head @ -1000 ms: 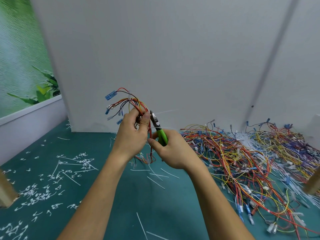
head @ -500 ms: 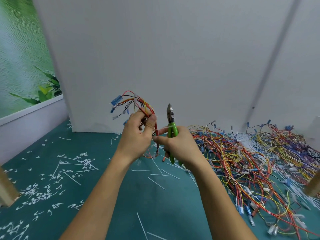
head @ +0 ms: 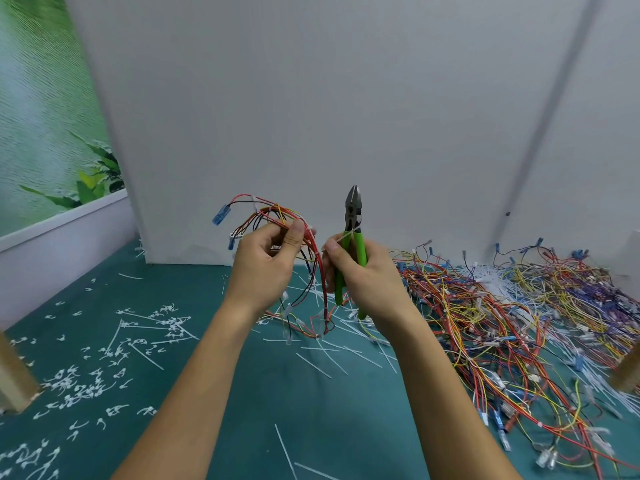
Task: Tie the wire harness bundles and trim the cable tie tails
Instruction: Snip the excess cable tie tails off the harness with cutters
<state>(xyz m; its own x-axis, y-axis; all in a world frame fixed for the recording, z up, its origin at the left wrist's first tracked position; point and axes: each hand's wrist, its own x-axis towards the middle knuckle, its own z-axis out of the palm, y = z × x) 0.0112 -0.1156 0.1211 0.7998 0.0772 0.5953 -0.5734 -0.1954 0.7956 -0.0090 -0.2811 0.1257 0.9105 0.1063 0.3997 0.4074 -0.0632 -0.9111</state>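
Observation:
My left hand grips a wire harness bundle of red, yellow and black wires with blue connectors, held up above the table. Its loose ends hang down to the green mat. My right hand holds green-handled cutters upright, jaws pointing up and closed. The thumb and forefinger of that hand also pinch a white cable tie tail that runs across to the bundle. The two hands are close together, a few centimetres apart.
A large tangle of loose harnesses covers the right side of the green mat. Cut white tie tails lie scattered at the left and centre. A white wall panel stands behind. Wooden posts rise at both edges.
The cutters have swung away from the bundle and now point straight up. My right thumb and forefinger have taken hold of a tie tail. Both hands have shifted slightly right.

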